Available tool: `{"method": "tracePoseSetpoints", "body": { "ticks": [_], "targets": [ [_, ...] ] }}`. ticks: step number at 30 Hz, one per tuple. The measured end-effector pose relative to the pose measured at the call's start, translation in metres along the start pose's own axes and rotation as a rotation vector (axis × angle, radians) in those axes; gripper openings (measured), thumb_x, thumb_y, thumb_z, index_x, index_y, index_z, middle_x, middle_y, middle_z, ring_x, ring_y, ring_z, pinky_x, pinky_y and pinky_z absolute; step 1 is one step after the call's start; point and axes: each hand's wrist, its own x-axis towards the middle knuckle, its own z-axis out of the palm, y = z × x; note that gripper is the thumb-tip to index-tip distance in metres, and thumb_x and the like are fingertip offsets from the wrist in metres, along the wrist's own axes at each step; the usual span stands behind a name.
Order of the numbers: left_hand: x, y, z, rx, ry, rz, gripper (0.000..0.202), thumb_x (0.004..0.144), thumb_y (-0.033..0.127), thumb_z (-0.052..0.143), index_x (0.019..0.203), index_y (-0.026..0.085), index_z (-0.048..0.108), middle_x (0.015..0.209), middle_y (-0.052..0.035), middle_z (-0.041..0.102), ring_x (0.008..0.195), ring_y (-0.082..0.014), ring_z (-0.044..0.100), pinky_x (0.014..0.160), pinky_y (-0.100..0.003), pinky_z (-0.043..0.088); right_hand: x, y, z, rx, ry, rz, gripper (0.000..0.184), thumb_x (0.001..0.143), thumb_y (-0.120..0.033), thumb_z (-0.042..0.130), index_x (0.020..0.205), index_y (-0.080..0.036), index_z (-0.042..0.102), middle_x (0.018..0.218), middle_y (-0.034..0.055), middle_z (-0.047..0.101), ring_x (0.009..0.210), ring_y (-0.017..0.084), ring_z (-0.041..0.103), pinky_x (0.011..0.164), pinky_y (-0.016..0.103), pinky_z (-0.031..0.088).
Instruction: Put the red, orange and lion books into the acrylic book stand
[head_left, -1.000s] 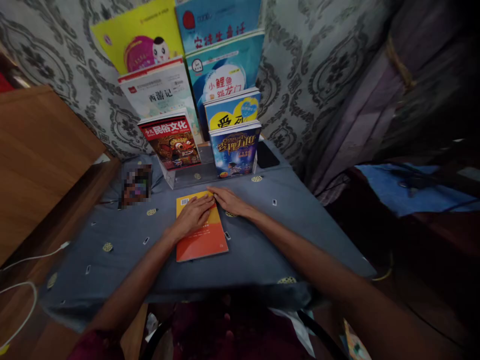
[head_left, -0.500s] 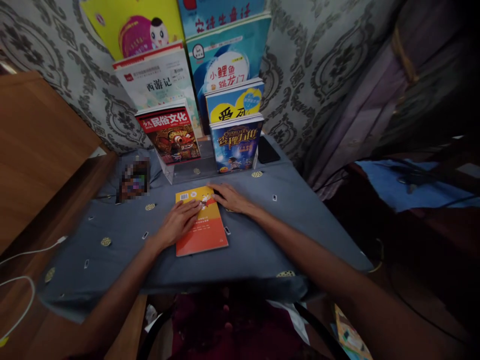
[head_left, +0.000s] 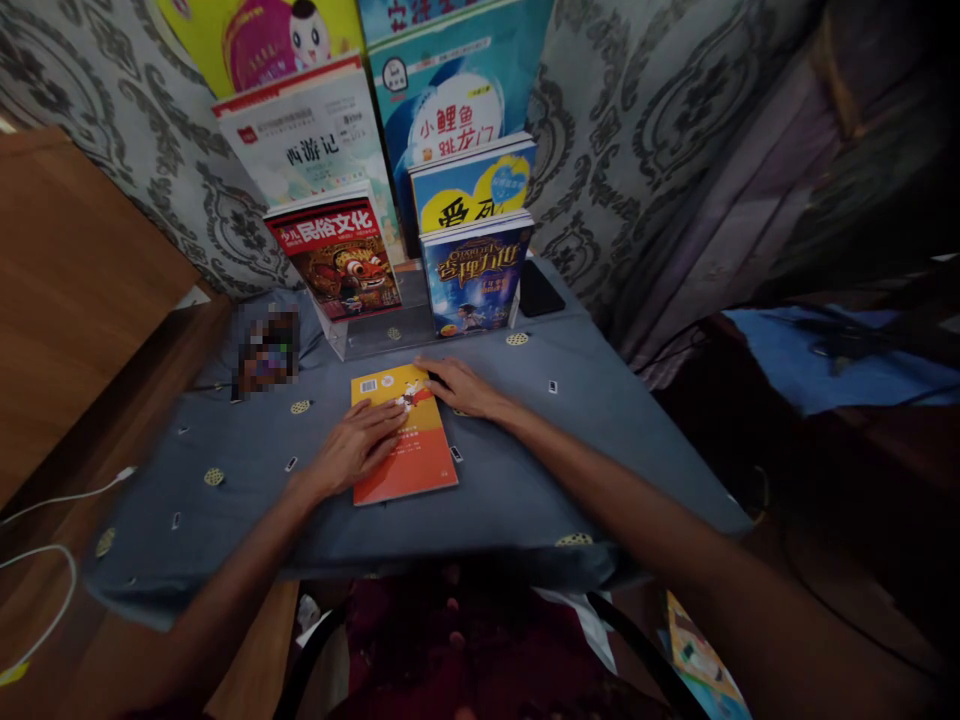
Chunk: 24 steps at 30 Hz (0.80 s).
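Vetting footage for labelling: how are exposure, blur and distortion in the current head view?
Head view: dim, far right nearly black; head view: curtain soft, left hand, right hand and orange-yellow book distinguishable, its smallest print unreadable; head view: pixelated patch on the table, wide-angle stretching toward the corners.

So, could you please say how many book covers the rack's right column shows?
4: dark blue cover in front, blue-yellow cover behind, then teal cover, then topmost cover; others may be hidden.
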Motion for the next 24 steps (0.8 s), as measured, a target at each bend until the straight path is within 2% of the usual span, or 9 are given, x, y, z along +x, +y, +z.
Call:
{"method": "tracePoseSetpoints", "body": {
  "ticks": [6, 12, 16, 20, 24],
  "targets": [
    [0.038, 0.008, 0.014, -0.011, -0.050, 0.077, 0.041, 0.101, 0.030, 0.043, 0.140, 0.023, 0.055, 0.145, -0.0094, 0.057, 0.141, -0.0229, 0.046, 0.117, -0.050, 0.033, 0.000, -0.003, -0.001, 0.017, -0.001, 0.015, 0.048, 0.098, -0.021, 0.044, 0.145, -0.020, 0.050, 0.148, 0.0105, 0.054, 0.134, 0.026, 0.053, 0.113, 0.048, 0.038],
    [0.040, 0.009, 0.017, -0.017, -0.050, 0.071, 0.043, 0.102, 0.029, 0.041, 0.144, 0.025, 0.052, 0.148, -0.0084, 0.054, 0.143, -0.0222, 0.043, 0.118, -0.051, 0.031, -0.002, -0.006, -0.003, 0.013, -0.008, 0.031, 0.048, 0.098, -0.020, 0.042, 0.145, -0.022, 0.051, 0.150, 0.0091, 0.052, 0.137, 0.024, 0.050, 0.116, 0.047, 0.036],
    [0.014, 0.007, 0.007, -0.021, -0.047, 0.064, 0.042, 0.103, 0.031, 0.041, 0.143, 0.027, 0.053, 0.148, -0.0080, 0.054, 0.143, -0.0226, 0.044, 0.118, -0.051, 0.032, -0.003, -0.007, -0.001, -0.004, -0.002, 0.037, 0.047, 0.098, -0.021, 0.041, 0.144, -0.017, 0.051, 0.152, 0.0119, 0.049, 0.141, 0.025, 0.046, 0.118, 0.048, 0.034],
    [-0.033, 0.000, -0.009, 0.039, -0.008, -0.040, 0.041, 0.104, 0.033, 0.040, 0.142, 0.028, 0.054, 0.148, -0.0073, 0.054, 0.140, -0.0230, 0.048, 0.119, -0.052, 0.032, -0.010, -0.013, -0.003, 0.030, 0.029, 0.020, 0.047, 0.097, -0.025, 0.046, 0.143, -0.019, 0.053, 0.153, 0.0109, 0.048, 0.143, 0.026, 0.042, 0.118, 0.048, 0.035],
    [-0.069, -0.007, -0.018, 0.066, 0.014, -0.085, 0.041, 0.104, 0.032, 0.041, 0.143, 0.028, 0.053, 0.146, -0.0073, 0.056, 0.138, -0.0232, 0.050, 0.118, -0.052, 0.035, -0.031, -0.027, -0.008, 0.035, 0.062, 0.012, 0.041, 0.097, -0.027, 0.048, 0.135, -0.018, 0.061, 0.147, 0.0130, 0.055, 0.138, 0.028, 0.049, 0.114, 0.049, 0.041]
  ]
}}
